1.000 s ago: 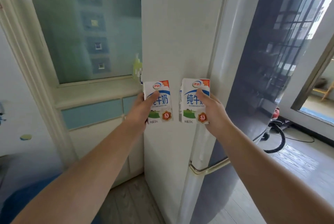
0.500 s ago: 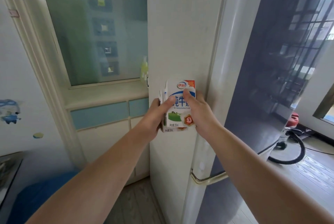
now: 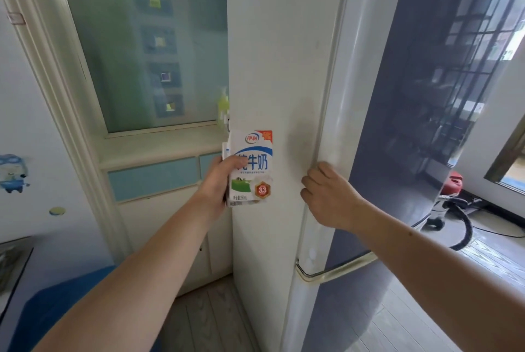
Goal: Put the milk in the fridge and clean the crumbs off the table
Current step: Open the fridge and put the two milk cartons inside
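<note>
Two white-and-blue milk cartons (image 3: 251,169) are stacked face to face, and my left hand (image 3: 217,185) holds both upright in front of the fridge's white side. Only an edge of the rear carton shows. The tall fridge (image 3: 272,67) stands straight ahead with its dark glossy door (image 3: 420,96) closed. My right hand (image 3: 326,195) rests on the pale left edge of that door at mid height, fingers curled against the edge, with no carton in it.
A white cabinet with blue drawer fronts (image 3: 153,178) and a frosted window stands left of the fridge. A brass handle bar (image 3: 335,269) crosses the fridge lower down. A red vacuum with a black hose (image 3: 454,204) lies on the floor at right.
A second ago each hand held one carton. The right hand passed its carton to the left, then moved right onto the fridge door's edge.
</note>
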The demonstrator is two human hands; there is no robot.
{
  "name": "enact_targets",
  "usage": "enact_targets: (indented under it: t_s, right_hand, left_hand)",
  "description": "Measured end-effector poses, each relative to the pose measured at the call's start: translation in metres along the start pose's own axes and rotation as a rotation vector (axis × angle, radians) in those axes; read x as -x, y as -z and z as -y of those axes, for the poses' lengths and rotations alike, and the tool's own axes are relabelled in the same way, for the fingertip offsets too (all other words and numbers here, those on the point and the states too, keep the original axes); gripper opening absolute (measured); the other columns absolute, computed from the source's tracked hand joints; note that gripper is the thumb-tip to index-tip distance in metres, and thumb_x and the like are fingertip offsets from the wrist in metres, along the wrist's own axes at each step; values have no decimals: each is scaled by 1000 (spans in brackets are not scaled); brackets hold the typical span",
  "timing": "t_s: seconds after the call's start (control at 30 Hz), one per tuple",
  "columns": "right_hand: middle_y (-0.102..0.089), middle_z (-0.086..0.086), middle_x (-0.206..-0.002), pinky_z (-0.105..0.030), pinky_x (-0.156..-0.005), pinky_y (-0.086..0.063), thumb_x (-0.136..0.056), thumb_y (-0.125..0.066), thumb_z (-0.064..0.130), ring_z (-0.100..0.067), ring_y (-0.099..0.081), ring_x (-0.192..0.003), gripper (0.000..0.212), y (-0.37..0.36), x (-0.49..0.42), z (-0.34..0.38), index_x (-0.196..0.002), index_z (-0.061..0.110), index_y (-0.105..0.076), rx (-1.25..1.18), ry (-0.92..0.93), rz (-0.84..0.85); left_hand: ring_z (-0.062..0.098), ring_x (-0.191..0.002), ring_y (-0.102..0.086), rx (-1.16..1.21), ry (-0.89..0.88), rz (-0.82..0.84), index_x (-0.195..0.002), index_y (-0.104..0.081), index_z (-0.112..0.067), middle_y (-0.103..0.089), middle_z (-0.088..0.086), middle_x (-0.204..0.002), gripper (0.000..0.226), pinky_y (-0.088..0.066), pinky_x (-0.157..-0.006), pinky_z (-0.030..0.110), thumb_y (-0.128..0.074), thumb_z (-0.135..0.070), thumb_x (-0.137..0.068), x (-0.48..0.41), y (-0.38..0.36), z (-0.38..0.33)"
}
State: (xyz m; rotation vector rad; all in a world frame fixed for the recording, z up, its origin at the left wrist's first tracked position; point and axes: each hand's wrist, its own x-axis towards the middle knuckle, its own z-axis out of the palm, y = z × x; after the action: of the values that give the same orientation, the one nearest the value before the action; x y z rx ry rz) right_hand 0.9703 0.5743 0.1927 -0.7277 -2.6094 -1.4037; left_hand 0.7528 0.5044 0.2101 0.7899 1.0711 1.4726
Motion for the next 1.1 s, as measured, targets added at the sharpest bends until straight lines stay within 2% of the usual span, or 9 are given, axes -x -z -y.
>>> enact_targets:
  t_s: [0.13, 0.23, 0.33, 0.47, 0.57, 0.7, 0.83, 1.03, 1.1]
  right_hand:
    - [-53, 0, -62, -37, -82, -31, -63, -71, 25, -23, -52, -67, 15, 0, -2, -11, -55, 15, -61, 55, 160, 186]
    - [-61, -1, -79, -42, -95, -26, -64, -68, 56, -25, -56, -82, 45, 6, 0, -11, -78, 14, -71, 93, 191, 405]
    - [-59, -2, -103, -48, -108, -20, -77, -58, 47, -25, -52, -101, 42, 10, 2, -6, -101, 12, -65, 212, 203, 440]
    - [-56, -5, -113, -44, -111, -23, -83, -57, 38, -27, -48, -111, 37, 8, 3, -2, -106, 9, -62, 194, 212, 384]
    - [-59, -2, -108, -40, -109, -27, -80, -61, 35, -25, -51, -109, 31, 9, 3, -1, -101, 12, -66, 162, 212, 338]
    - [-59, -3, -114, -41, -109, -26, -77, -63, 43, -25, -50, -113, 42, 12, 19, -7, -107, 12, -65, 159, 231, 358]
    - [-68, 0, -88, -37, -94, -36, -49, -81, 49, -21, -61, -88, 49, 35, 61, -6, -82, 15, -71, 78, 195, 330]
    - [-66, 5, -78, -34, -83, -45, -75, -60, 42, -18, -57, -81, 26, 70, 87, 16, -80, 19, -68, -59, -17, 407]
    - [-66, 0, -67, -33, -77, -48, -69, -69, 36, -20, -58, -71, 21, 79, 93, 18, -70, 15, -68, -62, -87, 444]
  left_hand:
    - [30, -86, -69, -19, -9, -32, -130, -44, -8, -67, 16, -112, 72, -55, -53, 32, -66, -22, -63, 2, 3, 5]
    - [32, -91, -69, -8, 15, -48, -129, -46, -9, -68, 15, -111, 77, -55, -55, 34, -67, -25, -57, 3, 2, 11]
    - [33, -92, -69, -6, 45, -42, -129, -45, -9, -68, 14, -111, 75, -55, -56, 36, -68, -25, -60, 4, -2, 15]
    - [33, -90, -69, -25, 51, -24, -129, -45, -9, -69, 14, -110, 59, -56, -55, 37, -66, -21, -74, 4, -10, 17]
    - [32, -85, -70, -58, 58, -17, -126, -47, -9, -70, 14, -106, 66, -56, -56, 42, -70, -23, -66, 1, -15, 19]
    - [30, -81, -70, -72, 32, -12, -115, -47, -11, -70, 12, -100, 43, -58, -67, 47, -67, -16, -78, -4, -23, 21]
    - [24, -74, -70, -123, 24, 93, -112, -47, -11, -71, 8, -93, 39, -58, -67, 40, -66, -15, -78, -3, -40, 29]
    - [19, -67, -72, -134, 10, 289, -112, -51, -7, -72, 9, -91, 39, -56, -53, 28, -67, -13, -76, 5, -75, 41]
    - [19, -66, -72, -128, 15, 333, -105, -53, -8, -73, 7, -86, 35, -56, -53, 28, -68, -13, -74, 7, -87, 47]
